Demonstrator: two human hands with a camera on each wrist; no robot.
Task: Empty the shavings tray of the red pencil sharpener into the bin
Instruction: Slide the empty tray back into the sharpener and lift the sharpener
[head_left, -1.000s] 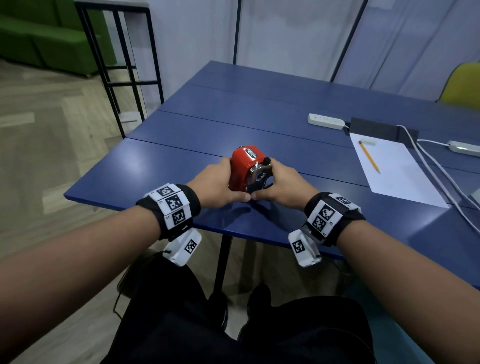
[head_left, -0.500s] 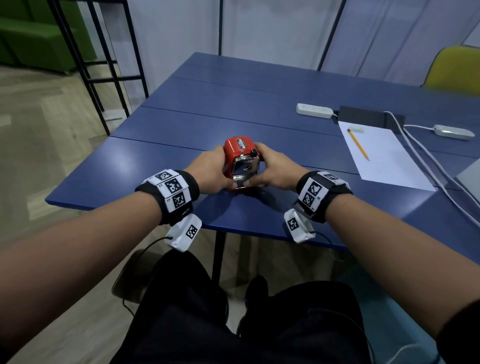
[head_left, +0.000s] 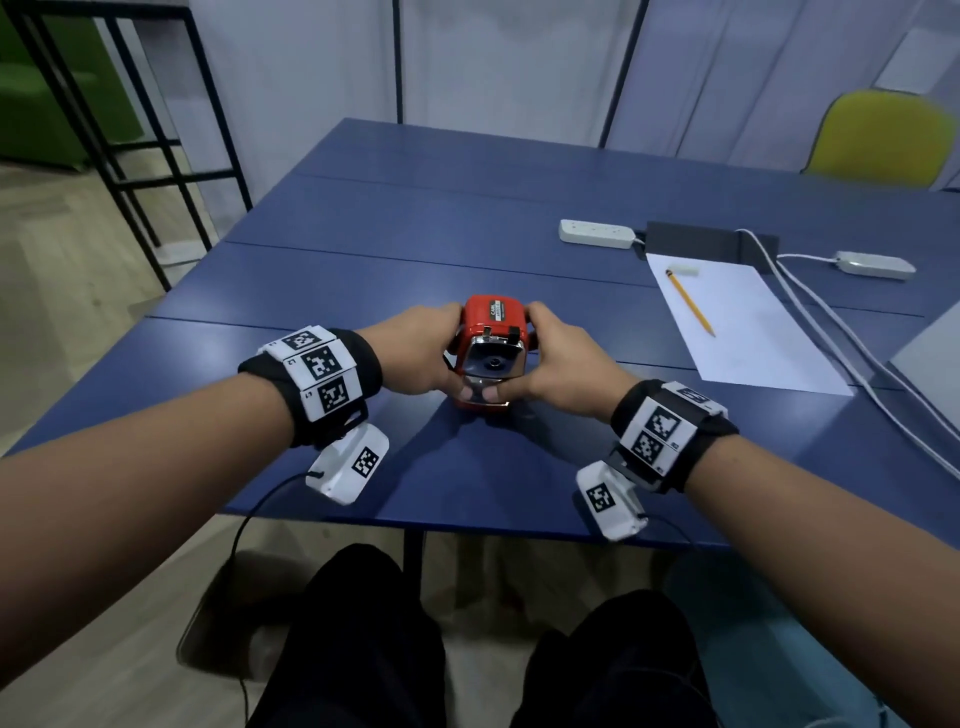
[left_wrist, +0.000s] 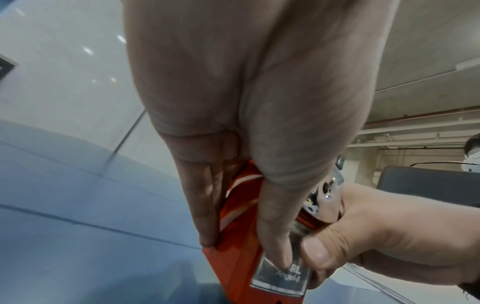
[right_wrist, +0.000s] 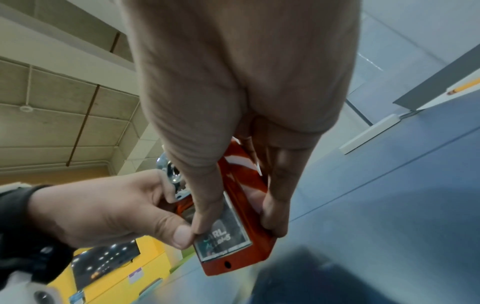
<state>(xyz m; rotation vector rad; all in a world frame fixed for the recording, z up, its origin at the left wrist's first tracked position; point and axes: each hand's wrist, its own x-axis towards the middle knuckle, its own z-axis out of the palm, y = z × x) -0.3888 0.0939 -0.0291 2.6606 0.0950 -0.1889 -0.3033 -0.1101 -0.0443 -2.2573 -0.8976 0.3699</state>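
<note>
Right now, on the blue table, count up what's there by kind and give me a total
Pencil sharpener: 1, red, held by left hand and right hand
Pencil: 1, yellow
Paper sheet: 1, white
Eraser: 1, white
Power strip: 1, white
Adapter: 1, white, cabled
Total: 6

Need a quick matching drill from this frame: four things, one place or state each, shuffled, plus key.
Things:
1. sharpener
2. pencil
3. power strip
4. chair

Places or states:
A. yellow, behind the table's far right corner
B. gripped from both sides by left hand and right hand
C. white, on the table beyond the paper
D. lying on the paper

Pairs: 1-B, 2-D, 3-C, 4-A
</note>
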